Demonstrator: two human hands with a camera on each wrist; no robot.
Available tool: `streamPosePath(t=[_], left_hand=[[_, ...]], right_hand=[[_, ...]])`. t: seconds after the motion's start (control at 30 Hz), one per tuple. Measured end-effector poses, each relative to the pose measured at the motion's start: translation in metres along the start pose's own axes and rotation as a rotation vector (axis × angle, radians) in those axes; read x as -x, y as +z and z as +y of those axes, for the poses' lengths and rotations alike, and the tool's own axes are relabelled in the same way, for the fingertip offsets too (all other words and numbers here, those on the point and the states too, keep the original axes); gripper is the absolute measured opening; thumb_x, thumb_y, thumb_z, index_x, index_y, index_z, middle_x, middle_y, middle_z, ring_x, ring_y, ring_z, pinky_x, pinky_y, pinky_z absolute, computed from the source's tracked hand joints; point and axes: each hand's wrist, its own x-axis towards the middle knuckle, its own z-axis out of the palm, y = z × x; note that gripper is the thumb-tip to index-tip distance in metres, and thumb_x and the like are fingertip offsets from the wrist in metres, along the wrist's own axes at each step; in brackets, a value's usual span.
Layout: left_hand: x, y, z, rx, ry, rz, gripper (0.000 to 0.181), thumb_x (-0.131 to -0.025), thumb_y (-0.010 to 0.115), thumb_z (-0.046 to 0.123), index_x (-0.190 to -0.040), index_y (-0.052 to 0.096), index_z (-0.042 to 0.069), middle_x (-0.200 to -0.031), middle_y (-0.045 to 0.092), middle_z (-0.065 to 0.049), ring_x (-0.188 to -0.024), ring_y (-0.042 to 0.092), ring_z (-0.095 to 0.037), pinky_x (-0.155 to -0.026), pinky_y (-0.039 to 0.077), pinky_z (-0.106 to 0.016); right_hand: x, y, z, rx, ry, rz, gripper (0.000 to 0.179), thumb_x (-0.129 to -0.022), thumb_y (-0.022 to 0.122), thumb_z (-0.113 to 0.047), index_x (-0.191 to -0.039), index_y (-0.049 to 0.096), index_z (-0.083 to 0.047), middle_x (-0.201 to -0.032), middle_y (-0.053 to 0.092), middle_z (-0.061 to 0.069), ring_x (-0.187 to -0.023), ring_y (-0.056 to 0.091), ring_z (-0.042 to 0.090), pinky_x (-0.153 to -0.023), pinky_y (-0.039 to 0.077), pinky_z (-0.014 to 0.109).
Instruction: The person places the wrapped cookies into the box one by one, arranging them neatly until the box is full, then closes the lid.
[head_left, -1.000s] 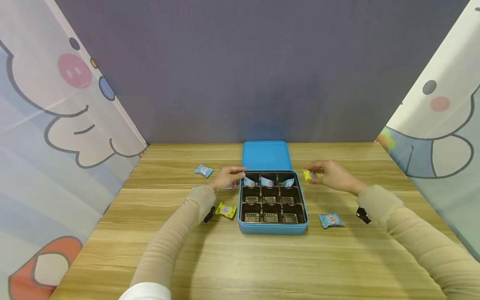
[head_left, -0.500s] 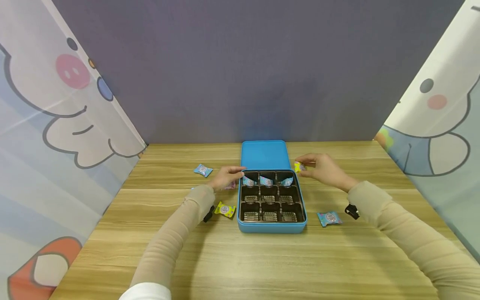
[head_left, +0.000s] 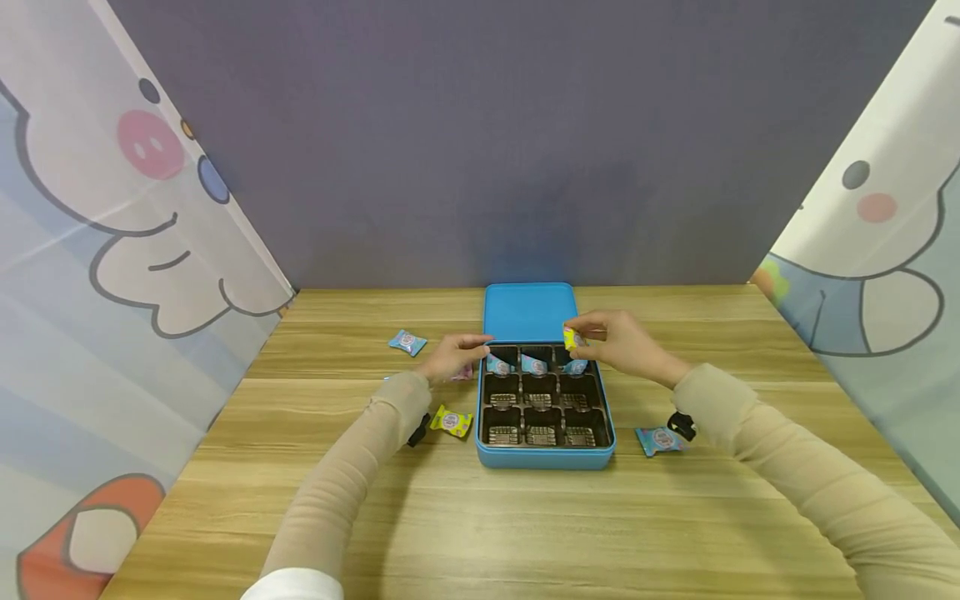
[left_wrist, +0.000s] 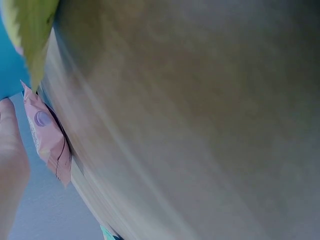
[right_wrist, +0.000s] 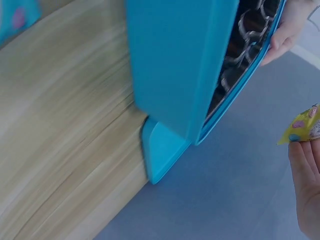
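Note:
A blue tin [head_left: 546, 457] holds a dark tray with several compartments. Blue-wrapped candies [head_left: 534, 364] sit in its back row. My left hand [head_left: 447, 357] holds the tin's back-left corner between thumb and index finger. Over the back-right compartment, my right hand [head_left: 626, 343] pinches a yellow-wrapped candy [head_left: 572, 338] by its edge. That candy [right_wrist: 303, 126] also shows in the right wrist view, clear of the tin's rim. A pink-wrapped candy [left_wrist: 47, 137] lies beside my left hand, mostly hidden by it in the head view.
The blue lid [head_left: 529, 311] lies behind the tin. Left of the tin are a yellow-wrapped candy [head_left: 452, 421] and a blue-wrapped candy [head_left: 407, 342]. Another blue candy [head_left: 660, 440] lies to its right, near my right wrist. A grey panel [head_left: 525, 150] stands behind the wooden table [head_left: 525, 533].
My right hand has moved left with the yellow-wrapped candy, from beside the tin to above its back-right compartment. The left hand has stayed at the tin's corner.

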Motion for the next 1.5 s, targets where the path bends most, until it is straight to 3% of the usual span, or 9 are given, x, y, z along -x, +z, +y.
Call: streamPosePath(t=[0.27,0.77,1.03,1.5], left_hand=[[-0.01,-0.004,-0.014,0.003,0.005,0.019,0.042,-0.094,0.053,0.023,-0.134,0.049,0.013,-0.128,0.052,-0.016,-0.056,0.045,-0.023,-0.053,0.041,-0.031],[-0.011,-0.002,-0.015,-0.016,0.003,0.036,0.038,-0.094,0.054,0.022,-0.131,0.052,0.016,-0.123,0.056,-0.013,-0.052,0.046,-0.018,-0.05,0.042,-0.026],[-0.009,-0.003,-0.013,-0.018,-0.01,0.044,0.039,-0.094,0.053,0.022,-0.132,0.051,0.014,-0.117,0.058,-0.011,-0.05,0.047,-0.015,-0.049,0.043,-0.024],[-0.01,-0.005,-0.014,-0.028,-0.034,0.036,0.038,-0.093,0.054,0.025,-0.131,0.053,0.019,-0.122,0.056,-0.008,-0.052,0.049,-0.016,-0.05,0.045,-0.025]], right_hand=[[-0.004,0.015,-0.015,-0.001,-0.018,-0.045,0.049,-0.078,0.073,-0.015,-0.124,0.058,-0.007,-0.124,0.057,0.014,-0.111,0.057,0.032,-0.088,0.051,0.038],[-0.014,0.034,-0.031,-0.063,-0.035,-0.101,0.047,-0.078,0.074,-0.017,-0.122,0.059,-0.008,-0.123,0.057,0.013,-0.11,0.057,0.029,-0.091,0.049,0.037],[-0.023,0.051,-0.036,-0.213,-0.005,-0.15,0.048,-0.076,0.075,-0.015,-0.121,0.058,-0.007,-0.118,0.061,0.012,-0.111,0.057,0.027,-0.093,0.048,0.033],[-0.029,0.077,-0.047,-0.15,-0.019,-0.208,0.047,-0.076,0.075,-0.012,-0.119,0.058,-0.006,-0.113,0.061,0.008,-0.105,0.057,0.023,-0.089,0.049,0.029]])
